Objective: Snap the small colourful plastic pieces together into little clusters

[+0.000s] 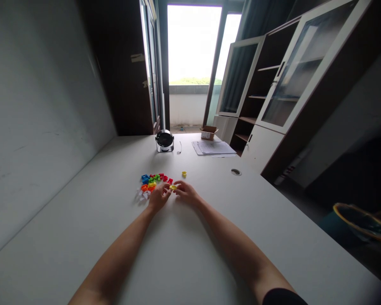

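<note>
Both hands meet over the white table [174, 237] around one small yellow piece [173, 187]. My left hand [159, 196] has its fingers closed on the piece's left side. From the right, my right hand [186, 192] pinches the same piece between thumb and fingers. Just left of the hands lies a loose pile of small plastic pieces: blue ones [144, 178], green ones [157, 178], red ones [165, 178], orange ones [144, 187] and white ones [145, 195]. Another yellow piece [184, 173] rests alone beyond my right hand.
Farther back stand a round black and silver device [164, 140], a thin cord [179, 148], papers [214, 148] and an open cardboard box [208, 132]. A cable hole [236, 172] is at the right. A wall borders the table's left side.
</note>
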`<state>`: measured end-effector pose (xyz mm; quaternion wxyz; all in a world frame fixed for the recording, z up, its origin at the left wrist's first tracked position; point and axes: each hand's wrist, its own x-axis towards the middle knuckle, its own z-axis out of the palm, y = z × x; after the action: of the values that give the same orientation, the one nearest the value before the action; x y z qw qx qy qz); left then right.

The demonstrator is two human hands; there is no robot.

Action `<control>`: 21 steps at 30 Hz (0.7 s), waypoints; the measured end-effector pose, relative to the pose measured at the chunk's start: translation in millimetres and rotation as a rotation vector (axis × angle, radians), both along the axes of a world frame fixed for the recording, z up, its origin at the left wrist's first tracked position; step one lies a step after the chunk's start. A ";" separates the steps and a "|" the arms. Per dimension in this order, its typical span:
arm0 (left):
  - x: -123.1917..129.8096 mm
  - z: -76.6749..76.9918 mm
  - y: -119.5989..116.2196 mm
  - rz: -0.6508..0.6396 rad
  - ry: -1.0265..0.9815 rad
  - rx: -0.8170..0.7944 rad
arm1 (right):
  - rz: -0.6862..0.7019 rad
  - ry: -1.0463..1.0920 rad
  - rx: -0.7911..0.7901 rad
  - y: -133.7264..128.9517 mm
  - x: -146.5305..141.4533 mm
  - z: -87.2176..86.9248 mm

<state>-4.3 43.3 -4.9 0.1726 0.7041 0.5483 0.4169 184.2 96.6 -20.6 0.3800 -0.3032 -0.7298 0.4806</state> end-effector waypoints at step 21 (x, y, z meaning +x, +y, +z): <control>1.1 1.8 -2.5 -0.042 -0.049 0.018 | -0.073 0.009 -0.055 2.0 -2.0 -6.2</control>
<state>-3.2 40.8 -3.1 0.1883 0.7067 0.5252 0.4351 182.2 98.6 -26.8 0.3920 -0.3380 -0.7030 0.4877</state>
